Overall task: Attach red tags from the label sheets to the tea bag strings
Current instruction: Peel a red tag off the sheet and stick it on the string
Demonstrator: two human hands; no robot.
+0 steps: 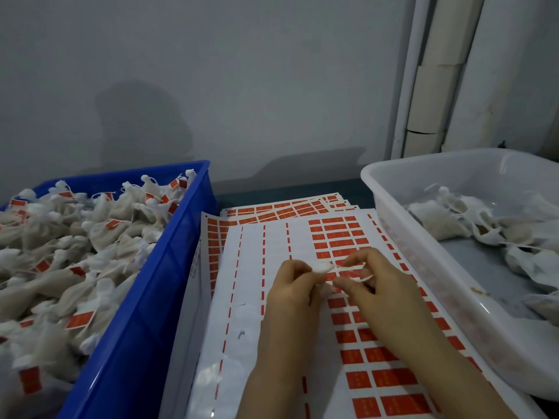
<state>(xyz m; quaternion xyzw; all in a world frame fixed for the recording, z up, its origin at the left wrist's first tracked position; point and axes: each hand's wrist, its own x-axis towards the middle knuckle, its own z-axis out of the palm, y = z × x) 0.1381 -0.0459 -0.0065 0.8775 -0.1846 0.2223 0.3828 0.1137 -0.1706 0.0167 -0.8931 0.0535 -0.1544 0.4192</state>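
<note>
A label sheet [272, 313] with rows of red tags [378, 379] lies on top of a stack between two bins; its left columns are peeled bare. Above the sheet my left hand [292, 285] pinches the white knot end of a tea bag [321, 268]. My right hand [375, 285] pinches the tea bag's white string [352, 267], stretched between the two hands. Most of the tea bag is hidden by my left hand.
A blue bin [157, 285] on the left is heaped with tea bags bearing red tags. A translucent white bin [402, 246] on the right holds untagged tea bags. More label sheets [284, 208] fan out behind. A grey wall stands close behind.
</note>
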